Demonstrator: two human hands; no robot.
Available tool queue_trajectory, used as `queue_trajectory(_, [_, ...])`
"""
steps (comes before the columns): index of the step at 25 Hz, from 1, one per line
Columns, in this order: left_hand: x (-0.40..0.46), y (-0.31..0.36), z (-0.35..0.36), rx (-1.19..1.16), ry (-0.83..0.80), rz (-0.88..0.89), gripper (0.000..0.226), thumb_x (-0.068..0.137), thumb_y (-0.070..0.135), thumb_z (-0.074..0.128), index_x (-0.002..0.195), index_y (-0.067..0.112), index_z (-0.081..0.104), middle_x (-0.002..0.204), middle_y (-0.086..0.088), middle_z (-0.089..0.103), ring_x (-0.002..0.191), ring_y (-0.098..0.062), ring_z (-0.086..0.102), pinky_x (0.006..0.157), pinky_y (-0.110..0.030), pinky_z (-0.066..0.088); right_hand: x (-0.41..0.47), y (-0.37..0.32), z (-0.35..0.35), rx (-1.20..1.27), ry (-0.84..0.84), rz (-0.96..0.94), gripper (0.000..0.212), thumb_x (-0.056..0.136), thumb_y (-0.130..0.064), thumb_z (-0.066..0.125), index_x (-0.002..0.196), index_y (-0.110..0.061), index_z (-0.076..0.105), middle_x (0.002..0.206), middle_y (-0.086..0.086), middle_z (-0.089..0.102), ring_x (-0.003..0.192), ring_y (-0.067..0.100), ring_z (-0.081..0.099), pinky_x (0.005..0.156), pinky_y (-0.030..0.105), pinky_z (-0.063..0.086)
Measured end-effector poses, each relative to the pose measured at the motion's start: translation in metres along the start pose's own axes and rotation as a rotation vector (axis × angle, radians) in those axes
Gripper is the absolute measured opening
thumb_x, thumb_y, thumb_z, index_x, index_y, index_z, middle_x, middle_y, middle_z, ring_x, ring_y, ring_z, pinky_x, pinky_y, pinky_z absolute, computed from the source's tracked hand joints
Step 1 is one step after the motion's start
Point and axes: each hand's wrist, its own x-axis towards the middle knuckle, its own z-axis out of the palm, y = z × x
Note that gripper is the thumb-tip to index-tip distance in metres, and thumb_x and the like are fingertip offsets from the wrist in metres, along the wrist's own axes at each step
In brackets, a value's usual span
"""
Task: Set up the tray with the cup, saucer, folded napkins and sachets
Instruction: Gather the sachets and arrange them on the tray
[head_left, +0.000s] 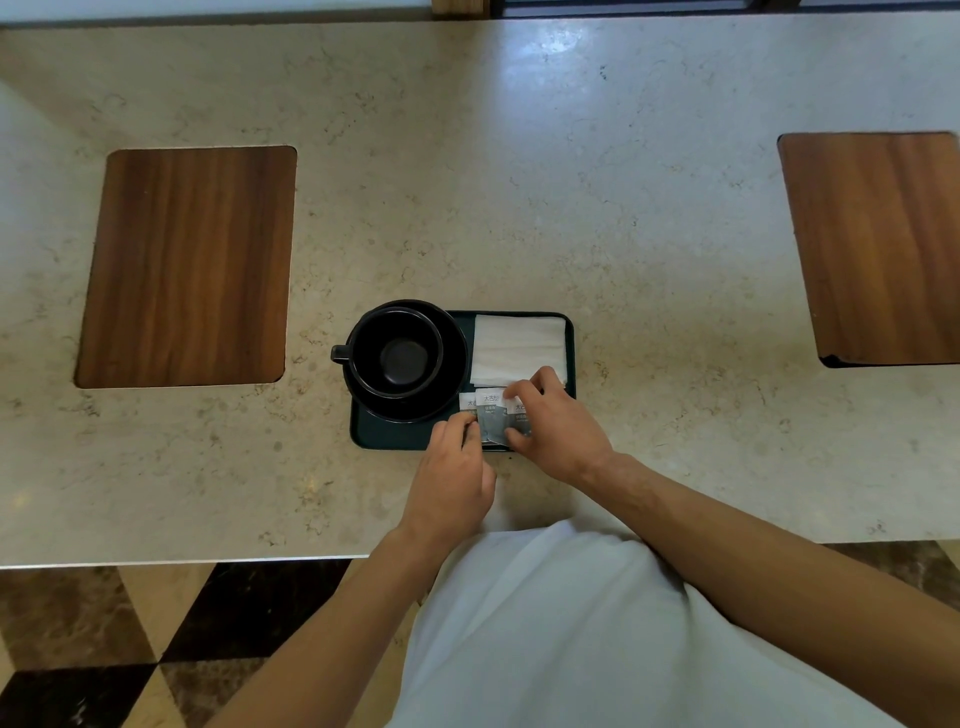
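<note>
Both hands pinch the sachets (491, 413) on the tray (387, 436): left hand (452, 467), right hand (558, 423), beside the napkins (517, 348).

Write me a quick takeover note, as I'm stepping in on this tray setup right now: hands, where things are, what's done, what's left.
Left hand: fingertips on the leftmost of the sachets, at the tray's near edge.
Right hand: fingers and thumb on the right side of the sachets; whether either grip is closed on one cannot be told.
Black cup sits in its saucer on the left of the dark tray, handle pointing left.
Folded napkins lie in the tray's far right part.
Done: cup, saucer and napkins placed.
Left: finish fanning the sachets below the napkins, then take both hands away.
</note>
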Motion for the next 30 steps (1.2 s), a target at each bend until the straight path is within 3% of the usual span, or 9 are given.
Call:
queue_trajectory(5, [0.000,0.002,0.000,-0.017,0.059,0.025,0.047,0.086,0.000,0.064,0.132,-0.006,0.059,0.132,-0.022,0.057,0.115,-0.033,0.058,0.100,-0.041,0.053,0.001,-0.001,0.000,0.004,-0.005,-0.019,0.045,0.091,-0.031,0.070,0.131,-0.021,0.052,0.125,0.003,0.043,0.078,0.018,0.057,0.068,0.028,0.052])
queue_trajectory(11, [0.004,0.002,0.000,0.119,-0.028,0.047,0.050,0.093,0.013,0.052,0.141,-0.001,0.052,0.150,-0.015,0.047,0.128,-0.026,0.047,0.112,-0.038,0.040,-0.001,0.002,0.000,0.008,0.019,-0.050,0.051,0.090,-0.026,0.071,0.136,-0.019,0.051,0.131,0.001,0.047,0.088,0.020,0.061,0.069,0.027,0.052])
queue_trajectory(15, [0.005,0.001,0.000,0.134,-0.035,0.058,0.052,0.092,0.013,0.052,0.142,-0.003,0.051,0.151,-0.016,0.047,0.128,-0.026,0.047,0.113,-0.038,0.039,-0.002,0.003,0.004,-0.008,0.039,-0.037,0.050,0.090,-0.029,0.069,0.136,-0.020,0.052,0.129,0.000,0.046,0.080,0.015,0.056,0.063,0.024,0.047])
queue_trajectory(23, [0.001,-0.002,0.003,0.143,-0.067,0.062,0.058,0.090,0.012,0.052,0.145,-0.005,0.046,0.156,-0.015,0.042,0.133,-0.025,0.044,0.115,-0.036,0.039,-0.007,0.006,0.004,-0.026,0.067,-0.069,0.052,0.089,-0.023,0.069,0.140,-0.021,0.057,0.131,0.001,0.046,0.092,0.019,0.063,0.070,0.027,0.055])
queue_trajectory(27, [0.001,-0.001,0.001,0.114,-0.063,0.053,0.059,0.090,0.011,0.054,0.146,-0.004,0.045,0.156,-0.016,0.042,0.135,-0.026,0.044,0.116,-0.036,0.038,-0.008,0.004,0.002,0.006,0.074,-0.075,0.055,0.090,-0.021,0.069,0.142,-0.025,0.053,0.132,0.001,0.045,0.091,0.016,0.061,0.067,0.023,0.050])
queue_trajectory(30, [0.001,-0.001,0.001,0.079,-0.037,0.059,0.058,0.087,0.007,0.058,0.143,-0.005,0.049,0.154,-0.018,0.045,0.131,-0.029,0.049,0.113,-0.039,0.043,-0.010,0.003,0.000,0.021,0.077,-0.059,0.047,0.090,-0.020,0.069,0.134,-0.026,0.053,0.131,0.002,0.045,0.086,0.017,0.062,0.064,0.027,0.055])
